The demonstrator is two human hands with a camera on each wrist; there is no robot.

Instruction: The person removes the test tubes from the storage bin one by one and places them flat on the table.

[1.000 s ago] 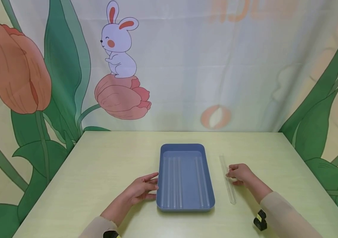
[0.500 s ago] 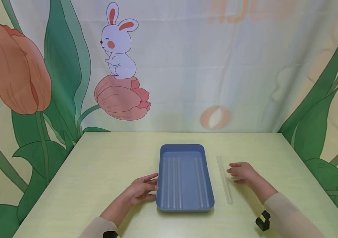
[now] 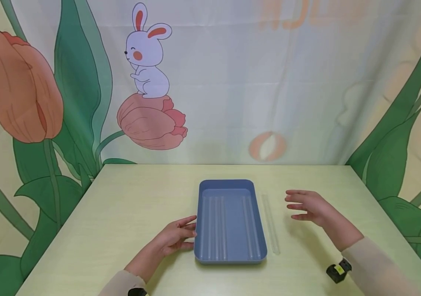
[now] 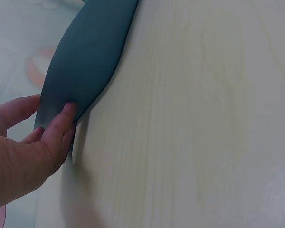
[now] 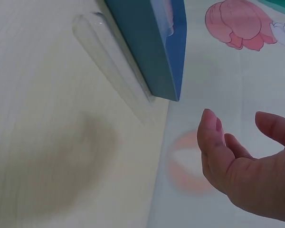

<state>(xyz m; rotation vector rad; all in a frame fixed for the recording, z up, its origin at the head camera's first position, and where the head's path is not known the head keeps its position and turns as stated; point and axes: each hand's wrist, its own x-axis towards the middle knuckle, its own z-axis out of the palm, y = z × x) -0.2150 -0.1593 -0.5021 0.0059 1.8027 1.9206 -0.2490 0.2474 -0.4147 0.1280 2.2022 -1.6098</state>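
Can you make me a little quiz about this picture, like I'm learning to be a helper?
1. Which hand touches the blue tray?
2. True or false: the right hand holds nothing.
3. Pick one, as seen from the head camera. The clear tube on the table lies: A) left of the tray, B) right of the tray, C) under the tray.

Key: 1. The left hand. 2. True. 3. B.
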